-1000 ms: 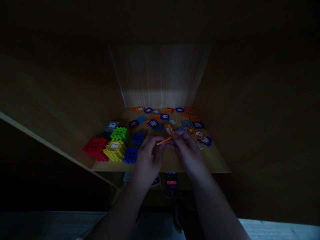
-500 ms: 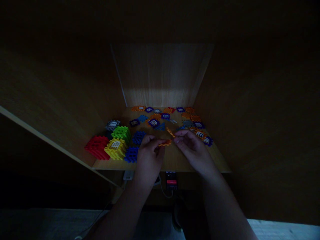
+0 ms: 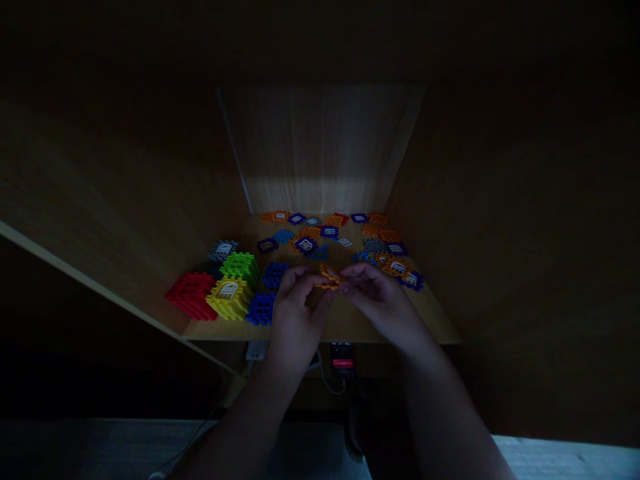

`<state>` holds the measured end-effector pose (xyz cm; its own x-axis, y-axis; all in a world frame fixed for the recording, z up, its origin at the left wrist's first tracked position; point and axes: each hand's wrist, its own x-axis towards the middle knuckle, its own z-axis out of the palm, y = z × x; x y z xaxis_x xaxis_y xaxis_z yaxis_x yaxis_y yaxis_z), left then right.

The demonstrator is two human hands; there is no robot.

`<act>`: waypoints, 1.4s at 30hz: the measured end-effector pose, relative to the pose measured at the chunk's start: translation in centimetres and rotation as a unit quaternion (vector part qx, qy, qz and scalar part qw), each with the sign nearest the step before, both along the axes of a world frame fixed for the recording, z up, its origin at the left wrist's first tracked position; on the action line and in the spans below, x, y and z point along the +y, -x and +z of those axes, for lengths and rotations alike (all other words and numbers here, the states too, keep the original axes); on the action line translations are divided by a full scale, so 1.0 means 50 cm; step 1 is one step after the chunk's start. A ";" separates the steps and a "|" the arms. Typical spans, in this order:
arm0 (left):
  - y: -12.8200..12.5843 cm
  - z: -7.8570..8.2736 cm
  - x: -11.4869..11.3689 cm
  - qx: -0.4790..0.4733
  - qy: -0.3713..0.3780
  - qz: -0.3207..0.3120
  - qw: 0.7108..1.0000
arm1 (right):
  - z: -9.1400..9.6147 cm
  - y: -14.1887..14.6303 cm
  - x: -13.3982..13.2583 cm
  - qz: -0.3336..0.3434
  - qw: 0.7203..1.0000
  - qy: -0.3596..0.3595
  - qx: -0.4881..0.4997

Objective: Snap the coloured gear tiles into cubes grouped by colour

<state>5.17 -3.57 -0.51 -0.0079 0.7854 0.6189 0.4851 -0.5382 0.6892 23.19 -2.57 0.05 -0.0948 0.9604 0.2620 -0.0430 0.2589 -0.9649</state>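
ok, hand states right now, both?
Left hand: closed, pinching the lower orange piece between thumb and fingers.
Right hand: closed, fingertips gripping the upper orange piece; can't tell whether the pieces are joined.

From where I stand, the left hand (image 3: 297, 308) hides the edge of the blue stack (image 3: 260, 309) beside it, fingers cover part of the orange pieces (image 3: 329, 274), and below, the phone's (image 3: 343, 361) lettering is too small to read
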 end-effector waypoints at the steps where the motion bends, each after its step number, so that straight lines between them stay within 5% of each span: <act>1: 0.000 0.000 0.000 -0.001 0.005 0.001 1.000 | 0.000 -0.001 0.001 0.004 1.000 0.003 0.004; 7: 0.002 0.002 0.001 -0.008 0.060 -0.033 0.998 | -0.004 -0.001 0.004 -0.005 1.000 0.005 0.010; 11: 0.004 0.006 0.002 -0.002 0.060 -0.038 0.997 | -0.003 -0.012 0.007 -0.129 0.987 -0.029 -0.091; 16: 0.005 0.005 0.006 0.004 0.070 -0.047 0.996 | -0.008 -0.039 0.012 -0.315 0.866 -0.116 -0.370; 19: 0.004 0.003 0.007 0.000 0.081 -0.047 0.996 | -0.019 -0.046 0.016 -0.343 0.804 -0.126 -0.469; 21: 0.003 0.003 0.006 -0.002 0.082 -0.043 0.996 | -0.026 -0.046 0.019 -0.344 0.787 -0.123 -0.497; 24: 0.002 0.007 0.006 0.004 0.080 -0.034 0.996 | -0.025 -0.044 0.019 -0.341 0.793 -0.127 -0.489; 26: 0.003 0.010 0.007 0.009 0.075 -0.029 0.997 | -0.016 -0.042 0.016 -0.317 0.820 -0.152 -0.452; 31: 0.003 0.005 0.010 0.021 0.056 -0.017 0.998 | 0.004 -0.029 0.002 -0.169 0.885 -0.251 -0.352; 35: 0.001 0.002 0.008 0.010 0.044 -0.008 0.999 | 0.003 -0.021 0.000 -0.094 0.883 -0.281 -0.364; 42: -0.002 0.007 -0.001 -0.004 0.019 -0.004 1.000 | 0.000 -0.024 0.008 -0.092 0.889 -0.265 -0.363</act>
<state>5.25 -3.63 -0.15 -0.0059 0.8081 0.5891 0.4750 -0.5161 0.7127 24.39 -2.15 0.06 -0.2780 0.7366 0.6166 0.6306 0.6241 -0.4613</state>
